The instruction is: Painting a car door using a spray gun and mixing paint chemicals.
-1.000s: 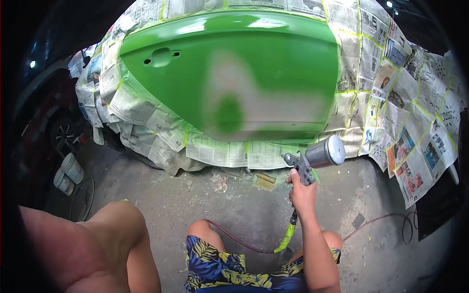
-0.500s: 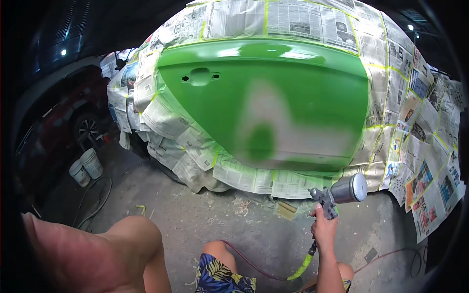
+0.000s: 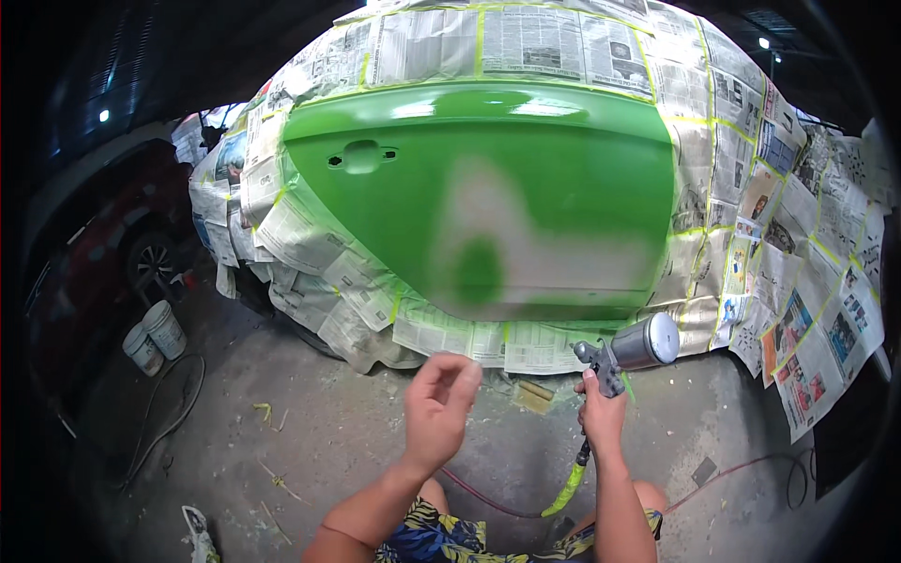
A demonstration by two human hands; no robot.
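My right hand (image 3: 602,408) grips a spray gun (image 3: 610,366) by its handle, with a grey metal cup on its side. A hose with a yellow-green wrapped end runs down from the handle. The gun points left, below a green car door panel (image 3: 563,178). A pale, unpainted-looking patch (image 3: 554,258) shows on the door's lower half, with a green spot within it. To the gun's left, my left hand (image 3: 439,413) is raised, its fingers curled in toward the thumb and nothing visible in them.
Newspaper masking (image 3: 530,42) with yellow tape surrounds the door. Loose sheets (image 3: 812,352) hang at the right. A red hose (image 3: 497,507) lies across the concrete floor. Two white buckets (image 3: 165,328) stand at the left near a dark red vehicle (image 3: 103,216). A small yellowish block (image 3: 533,396) lies under the door.
My left arm has swung from close to the camera at lower left to the middle, hand raised. The view has shifted slightly; the right hand still holds the spray gun.
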